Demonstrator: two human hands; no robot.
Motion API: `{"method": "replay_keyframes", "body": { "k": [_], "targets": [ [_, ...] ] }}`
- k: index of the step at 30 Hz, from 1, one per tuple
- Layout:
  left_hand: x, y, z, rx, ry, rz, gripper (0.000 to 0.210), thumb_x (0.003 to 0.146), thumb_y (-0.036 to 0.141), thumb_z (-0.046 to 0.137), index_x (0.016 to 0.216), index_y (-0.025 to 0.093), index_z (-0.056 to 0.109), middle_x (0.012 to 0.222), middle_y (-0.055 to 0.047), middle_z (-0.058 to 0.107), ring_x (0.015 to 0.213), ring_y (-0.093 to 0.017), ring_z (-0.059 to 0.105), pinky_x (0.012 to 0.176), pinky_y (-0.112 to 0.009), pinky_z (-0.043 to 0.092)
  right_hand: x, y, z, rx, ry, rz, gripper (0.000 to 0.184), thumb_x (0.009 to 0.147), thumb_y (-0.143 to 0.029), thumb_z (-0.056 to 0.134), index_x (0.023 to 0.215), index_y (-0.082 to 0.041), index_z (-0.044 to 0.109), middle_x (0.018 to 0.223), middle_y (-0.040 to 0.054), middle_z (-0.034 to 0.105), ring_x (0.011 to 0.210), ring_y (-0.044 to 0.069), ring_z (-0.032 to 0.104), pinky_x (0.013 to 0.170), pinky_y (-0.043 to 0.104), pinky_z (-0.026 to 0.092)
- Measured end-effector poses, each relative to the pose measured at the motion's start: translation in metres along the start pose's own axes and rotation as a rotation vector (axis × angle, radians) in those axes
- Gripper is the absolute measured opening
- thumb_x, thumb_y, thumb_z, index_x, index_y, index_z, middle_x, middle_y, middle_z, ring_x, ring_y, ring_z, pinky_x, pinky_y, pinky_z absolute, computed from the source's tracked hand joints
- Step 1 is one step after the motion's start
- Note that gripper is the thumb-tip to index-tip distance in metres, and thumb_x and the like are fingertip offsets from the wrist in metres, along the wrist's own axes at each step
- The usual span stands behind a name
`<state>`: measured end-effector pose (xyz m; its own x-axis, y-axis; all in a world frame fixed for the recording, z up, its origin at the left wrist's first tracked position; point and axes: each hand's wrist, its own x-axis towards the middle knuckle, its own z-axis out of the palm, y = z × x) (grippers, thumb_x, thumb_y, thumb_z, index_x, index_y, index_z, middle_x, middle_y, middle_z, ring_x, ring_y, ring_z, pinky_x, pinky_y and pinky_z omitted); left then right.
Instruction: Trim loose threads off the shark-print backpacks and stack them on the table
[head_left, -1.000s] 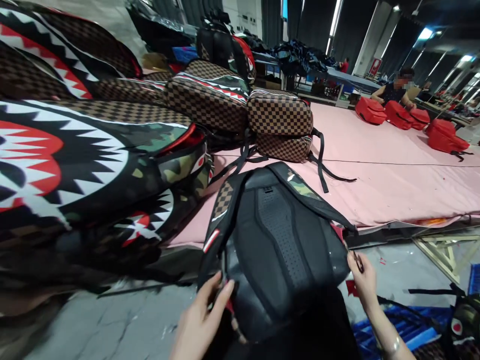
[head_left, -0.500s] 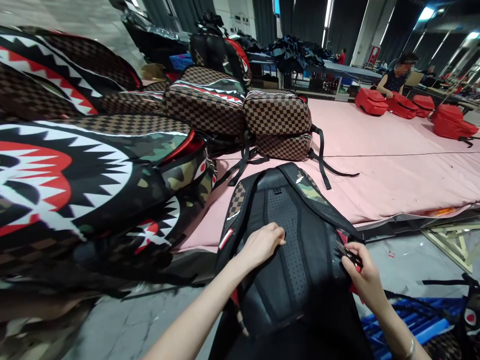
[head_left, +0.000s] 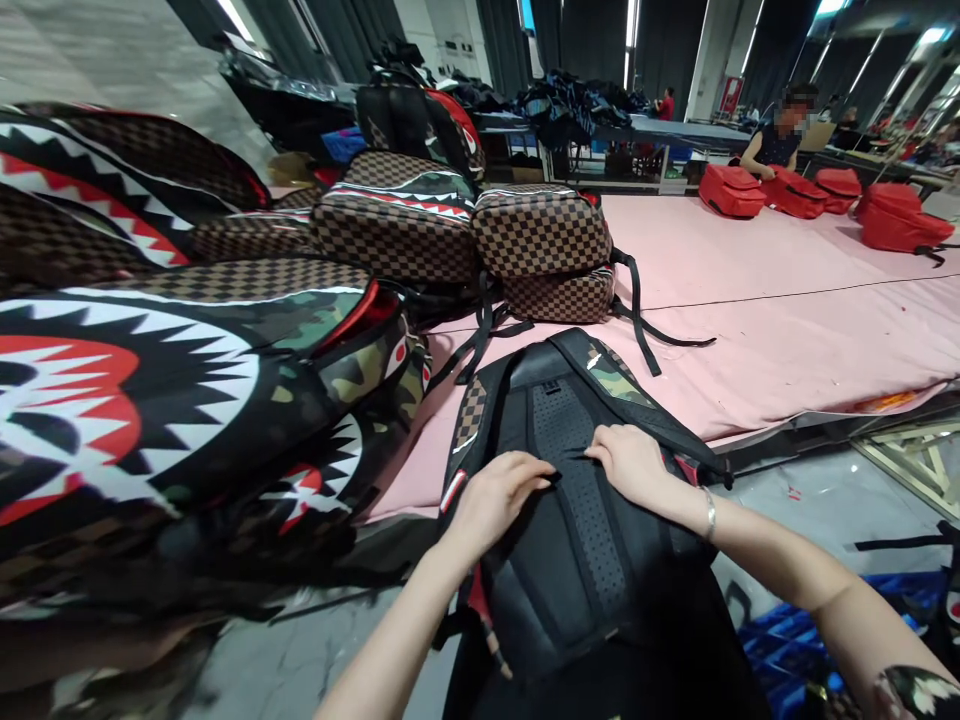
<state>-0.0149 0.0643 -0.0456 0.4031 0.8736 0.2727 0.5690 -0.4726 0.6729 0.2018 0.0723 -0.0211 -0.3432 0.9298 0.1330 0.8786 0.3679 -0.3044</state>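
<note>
A backpack (head_left: 529, 570) lies back panel up in front of me, its black padded, perforated panel and shoulder straps showing, with checkered and camouflage sides. My left hand (head_left: 502, 500) is over the left of the panel, fingertips pinched together; what is between them is too small to make out. From the fingers of my right hand (head_left: 630, 462) pokes the dark pointed tip of thread snips (head_left: 576, 453), mostly hidden by the hand. The tip points left at my left fingertips, a short gap apart, over the panel's middle strip.
Backpacks with a shark-mouth print (head_left: 202, 370) are piled at the left. Checkered backpacks (head_left: 544, 235) with loose straps stand beyond on the pink table cover (head_left: 750, 350). Red bags (head_left: 731, 190) and a co-worker (head_left: 776, 140) are at the far right. Blue plastic material (head_left: 795, 650) lies low right.
My right hand has moved from the backpack's right edge, left and up to the panel's middle, with the snips. My left hand stays nearly in place. The view has shifted slightly.
</note>
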Motion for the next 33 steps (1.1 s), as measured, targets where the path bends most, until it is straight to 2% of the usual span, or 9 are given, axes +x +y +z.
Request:
{"method": "replay_keyframes", "body": {
  "k": [2, 5, 7, 10, 14, 25, 29, 31, 33],
  "targets": [
    [0.006, 0.001, 0.008, 0.09, -0.104, 0.087, 0.014, 0.081, 0.025, 0.052, 0.084, 0.023, 0.066, 0.083, -0.004, 0.064, 0.08, -0.018, 0.055, 0.073, -0.03, 0.043, 0.004, 0.002, 0.001, 0.047, 0.028, 0.095, 0.02, 0.092, -0.034, 0.044, 0.087, -0.019, 0.057, 0.084, 0.004, 0.064, 0.079, 0.017, 0.058, 0.067, 0.027, 0.037],
    [0.017, 0.001, 0.017, -0.003, -0.136, 0.062, 0.007, 0.075, 0.023, 0.058, 0.069, 0.022, 0.062, 0.072, -0.002, 0.061, 0.072, -0.017, 0.053, 0.069, -0.028, 0.041, 0.003, 0.008, 0.004, 0.138, 0.066, 0.152, 0.017, 0.088, -0.033, 0.05, 0.095, -0.018, 0.056, 0.091, 0.0051, 0.064, 0.086, 0.018, 0.058, 0.071, 0.026, 0.039],
    [0.02, -0.003, 0.02, -0.082, -0.085, -0.001, 0.009, 0.074, 0.023, 0.056, 0.066, 0.021, 0.058, 0.068, 0.0, 0.058, 0.068, -0.016, 0.053, 0.067, -0.027, 0.041, 0.001, 0.012, 0.006, 0.182, 0.059, 0.146, 0.017, 0.087, -0.031, 0.053, 0.098, -0.018, 0.056, 0.093, 0.0054, 0.063, 0.088, 0.017, 0.058, 0.074, 0.026, 0.04],
    [0.019, -0.014, 0.023, -0.132, 0.082, -0.13, 0.013, 0.082, 0.025, 0.042, 0.071, 0.021, 0.05, 0.062, 0.002, 0.052, 0.058, -0.014, 0.051, 0.061, -0.026, 0.04, 0.0, 0.013, 0.009, 0.215, 0.02, 0.101, 0.015, 0.085, -0.029, 0.055, 0.096, -0.019, 0.056, 0.094, 0.0041, 0.062, 0.088, 0.016, 0.058, 0.074, 0.026, 0.04],
    [0.014, -0.026, 0.027, -0.236, 0.263, -0.278, 0.014, 0.083, 0.031, 0.037, 0.075, 0.021, 0.043, 0.06, 0.004, 0.047, 0.053, -0.013, 0.049, 0.054, -0.024, 0.041, 0.006, 0.008, 0.012, 0.134, -0.063, -0.029, 0.015, 0.083, -0.032, 0.058, 0.091, -0.019, 0.057, 0.088, 0.0036, 0.062, 0.083, 0.017, 0.058, 0.07, 0.026, 0.039],
    [0.014, -0.023, 0.03, -0.377, 0.313, -0.352, 0.015, 0.078, 0.032, 0.047, 0.072, 0.019, 0.048, 0.059, 0.004, 0.05, 0.055, -0.012, 0.049, 0.056, -0.023, 0.04, 0.022, -0.009, 0.022, -0.074, -0.097, -0.23, 0.018, 0.085, -0.036, 0.055, 0.089, -0.018, 0.057, 0.083, 0.0046, 0.062, 0.08, 0.018, 0.057, 0.064, 0.026, 0.038],
    [0.016, -0.011, 0.025, -0.428, 0.313, -0.324, 0.013, 0.078, 0.031, 0.048, 0.072, 0.019, 0.048, 0.058, 0.004, 0.049, 0.055, -0.012, 0.047, 0.058, -0.024, 0.039, 0.024, -0.012, 0.02, -0.078, -0.094, -0.254, 0.018, 0.086, -0.035, 0.054, 0.084, -0.018, 0.058, 0.081, 0.0052, 0.063, 0.077, 0.018, 0.057, 0.063, 0.027, 0.038],
    [0.014, 0.004, 0.017, -0.49, 0.307, -0.302, 0.014, 0.079, 0.032, 0.049, 0.074, 0.02, 0.048, 0.058, 0.004, 0.049, 0.055, -0.012, 0.047, 0.057, -0.023, 0.039, 0.019, -0.01, 0.014, -0.029, -0.078, -0.226, 0.02, 0.086, -0.037, 0.053, 0.083, -0.017, 0.057, 0.079, 0.0051, 0.063, 0.076, 0.018, 0.058, 0.063, 0.027, 0.039],
    [0.005, 0.023, 0.005, -0.613, 0.244, -0.299, 0.016, 0.078, 0.035, 0.054, 0.073, 0.021, 0.049, 0.059, 0.003, 0.05, 0.057, -0.012, 0.048, 0.057, -0.024, 0.04, 0.005, -0.004, 0.003, 0.086, -0.028, -0.19, 0.02, 0.086, -0.038, 0.053, 0.086, -0.018, 0.057, 0.081, 0.0042, 0.063, 0.078, 0.016, 0.058, 0.066, 0.025, 0.041]
  ]
}}
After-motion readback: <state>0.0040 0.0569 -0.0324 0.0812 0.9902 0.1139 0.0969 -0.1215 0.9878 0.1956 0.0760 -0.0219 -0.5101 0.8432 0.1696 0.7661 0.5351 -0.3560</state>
